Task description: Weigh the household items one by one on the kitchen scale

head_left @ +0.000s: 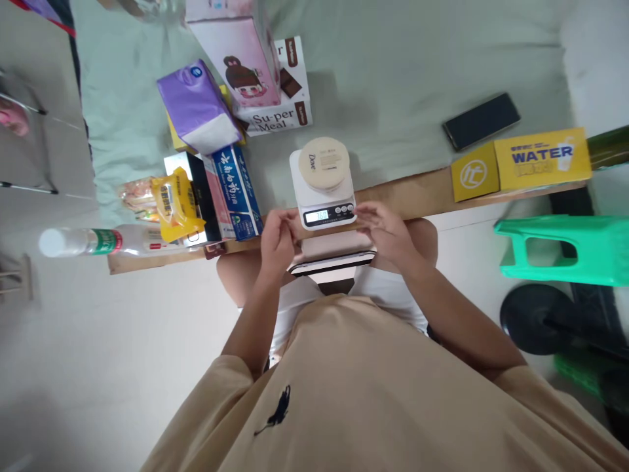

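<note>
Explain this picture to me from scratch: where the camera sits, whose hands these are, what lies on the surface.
The one camera sits on a person's head, looking down over their beige shirt. Their left hand and right hand hover on either side of a small white digital kitchen scale; neither clearly holds anything. A round beige Dove tub rests on the scale. To the left lie a blue-and-white carton, a yellow packet and a clear plastic bottle; to the right, a yellow WATER box and a black phone.

We see a yellow box (521, 163), a dark phone (481, 120), a green stool (565, 250), a purple tissue pack (200, 107) and a plastic bottle (93, 241).
</note>
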### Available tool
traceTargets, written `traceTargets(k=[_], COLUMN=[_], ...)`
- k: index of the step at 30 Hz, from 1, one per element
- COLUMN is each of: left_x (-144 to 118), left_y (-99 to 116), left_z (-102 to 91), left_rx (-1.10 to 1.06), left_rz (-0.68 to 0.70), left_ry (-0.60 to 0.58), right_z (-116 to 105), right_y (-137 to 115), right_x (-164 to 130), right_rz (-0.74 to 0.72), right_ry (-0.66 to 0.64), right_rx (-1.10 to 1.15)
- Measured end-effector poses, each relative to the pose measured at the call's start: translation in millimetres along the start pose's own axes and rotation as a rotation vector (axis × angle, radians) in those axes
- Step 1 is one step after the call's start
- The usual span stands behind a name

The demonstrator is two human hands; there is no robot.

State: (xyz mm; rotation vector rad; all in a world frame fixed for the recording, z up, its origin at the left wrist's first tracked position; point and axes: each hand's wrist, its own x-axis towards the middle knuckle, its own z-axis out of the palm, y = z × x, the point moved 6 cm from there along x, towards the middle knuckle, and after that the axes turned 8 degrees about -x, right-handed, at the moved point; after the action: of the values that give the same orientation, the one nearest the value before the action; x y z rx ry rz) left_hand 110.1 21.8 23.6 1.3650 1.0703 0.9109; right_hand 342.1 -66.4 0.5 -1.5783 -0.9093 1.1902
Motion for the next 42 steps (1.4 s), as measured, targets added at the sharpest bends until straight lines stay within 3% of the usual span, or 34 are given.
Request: traceTargets(k=[3, 8, 14, 23, 29, 32, 35, 39, 42], left_x=[23.7, 56.8, 79.4, 96.3, 92.4, 85.2, 81.7, 80.4, 75.0], left_y=[7.0, -1.8, -17.3, -28.1, -18.2, -2.3, 25.5, 71.0, 99.2], left_z=[-6.4, 7.3, 18.2, 35.2, 41.4, 60.5, 100.1, 177.5, 243.5], left_rx=[0.07, 0.109, 0.131, 0.121, 0.167, 0.16, 0.13, 0.094, 0.089], left_rz=[0.11, 0.17, 0.218, 0.238, 0.276, 0.345, 0.415, 0.432, 0.456], left_ry=[0.1, -0.039, -0.151, -0.232, -0.123, -0.109, -0.186, -0.351, -0.468], right_z=[8.0, 19.8, 13.8, 30.3, 31.0, 8.0, -35.7, -110.3, -168.7], right_y=[-19.5, -37.5, -39.4, -40.7, -49.4, -61.4, -81.7, -102.0, -102.2], right_x=[24.2, 56.0, 67.0, 92.6, 89.1, 73.7, 49.9, 14.4, -7.8], right_rz=[-0.118, -0.174, -0.213, -0.144, -0.247, -0.293, -0.392, -0.49, -0.543], right_ry=[0.014, 0.101, 0.212, 0.007, 0.011, 0.084, 0.172, 0.279, 0.426], right_rx=[-0.092, -0.163, -0.262, -0.217, -0.166, -0.165, -0.157, -0.172, -0.158])
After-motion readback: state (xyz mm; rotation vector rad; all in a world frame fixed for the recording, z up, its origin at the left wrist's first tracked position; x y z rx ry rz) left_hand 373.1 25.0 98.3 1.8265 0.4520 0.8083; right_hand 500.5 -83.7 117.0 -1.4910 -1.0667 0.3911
